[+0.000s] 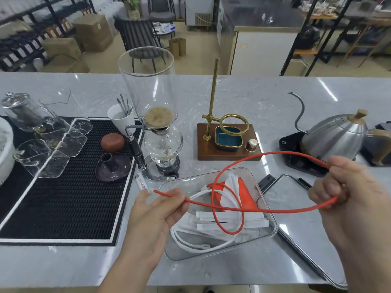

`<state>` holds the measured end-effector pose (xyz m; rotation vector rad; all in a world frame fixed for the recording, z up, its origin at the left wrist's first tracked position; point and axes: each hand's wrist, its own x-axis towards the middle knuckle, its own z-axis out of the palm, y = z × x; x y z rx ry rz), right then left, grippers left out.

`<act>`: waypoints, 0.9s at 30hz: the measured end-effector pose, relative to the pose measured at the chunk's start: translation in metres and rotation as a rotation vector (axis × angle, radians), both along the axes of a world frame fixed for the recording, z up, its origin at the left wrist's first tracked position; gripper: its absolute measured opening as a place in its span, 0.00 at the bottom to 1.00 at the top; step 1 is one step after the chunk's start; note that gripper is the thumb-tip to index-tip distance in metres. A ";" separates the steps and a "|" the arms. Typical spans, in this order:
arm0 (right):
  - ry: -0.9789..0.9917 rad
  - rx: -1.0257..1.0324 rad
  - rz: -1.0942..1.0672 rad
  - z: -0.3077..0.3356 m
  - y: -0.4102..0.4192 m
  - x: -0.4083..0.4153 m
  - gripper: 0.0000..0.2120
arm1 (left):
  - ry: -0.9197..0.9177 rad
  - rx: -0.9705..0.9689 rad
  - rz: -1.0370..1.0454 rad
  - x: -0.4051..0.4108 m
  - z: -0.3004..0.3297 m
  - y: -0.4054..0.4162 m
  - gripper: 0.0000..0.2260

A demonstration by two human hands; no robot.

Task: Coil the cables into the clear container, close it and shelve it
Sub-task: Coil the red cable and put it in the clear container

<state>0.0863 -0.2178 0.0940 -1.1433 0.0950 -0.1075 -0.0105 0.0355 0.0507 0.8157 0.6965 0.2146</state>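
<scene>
Both hands, left hand and right hand, are pinching the red cable in curled fingers, looping it over the clear container at lower centre; next comes lowering the coil inside.

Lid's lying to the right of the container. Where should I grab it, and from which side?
Take the lid by its long left edge beside the container, coming from above. It lies flat on the counter, so only an edge can be pinched; the black latch tabs at its far end are poorer holds.
</scene>
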 end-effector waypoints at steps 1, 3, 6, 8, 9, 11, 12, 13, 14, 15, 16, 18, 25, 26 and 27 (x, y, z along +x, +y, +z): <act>-0.002 -0.010 0.001 0.000 0.000 0.001 0.18 | -0.010 0.029 0.012 0.001 -0.003 0.002 0.37; -0.003 -0.026 0.016 -0.002 0.002 0.002 0.16 | 0.004 0.174 -0.038 0.002 -0.006 0.005 0.36; -0.019 -0.047 0.069 -0.006 0.006 0.002 0.14 | 0.023 0.356 -0.183 -0.001 -0.009 0.009 0.32; -0.029 -0.064 0.107 -0.006 0.009 0.003 0.14 | 0.020 0.451 -0.274 -0.004 -0.011 0.013 0.31; -0.022 -0.063 0.125 -0.006 0.010 0.003 0.14 | 0.033 0.527 -0.313 -0.005 -0.011 0.014 0.31; 0.012 -0.041 0.161 -0.004 0.011 0.004 0.15 | 0.074 0.717 -0.357 -0.006 -0.015 0.018 0.28; 0.030 -0.028 0.180 -0.003 0.012 0.004 0.16 | 0.101 0.837 -0.351 -0.007 -0.015 0.019 0.24; 0.046 -0.017 0.199 -0.001 0.012 0.005 0.17 | 0.124 0.977 -0.327 -0.008 -0.017 0.023 0.19; 0.057 -0.013 0.214 0.000 0.013 0.005 0.18 | 0.132 1.140 -0.299 -0.009 -0.017 0.027 0.14; 0.063 -0.017 0.220 0.000 0.013 0.006 0.19 | 0.122 1.310 -0.280 -0.010 -0.017 0.031 0.09; 0.061 -0.027 0.225 -0.001 0.013 0.006 0.20 | 0.103 1.460 -0.269 -0.010 -0.015 0.035 0.05; 0.032 -0.069 0.234 -0.004 0.014 0.008 0.19 | 0.074 1.618 -0.257 -0.010 -0.013 0.041 0.07; -0.142 -0.542 0.120 -0.018 0.027 0.004 0.05 | -0.053 1.053 -0.261 0.001 -0.010 0.044 0.17; -0.172 -0.615 0.097 -0.021 0.029 0.004 0.05 | -0.064 0.957 -0.254 0.002 -0.008 0.040 0.17; -0.191 -0.682 0.079 -0.024 0.030 0.005 0.07 | -0.069 0.871 -0.249 0.004 -0.007 0.038 0.17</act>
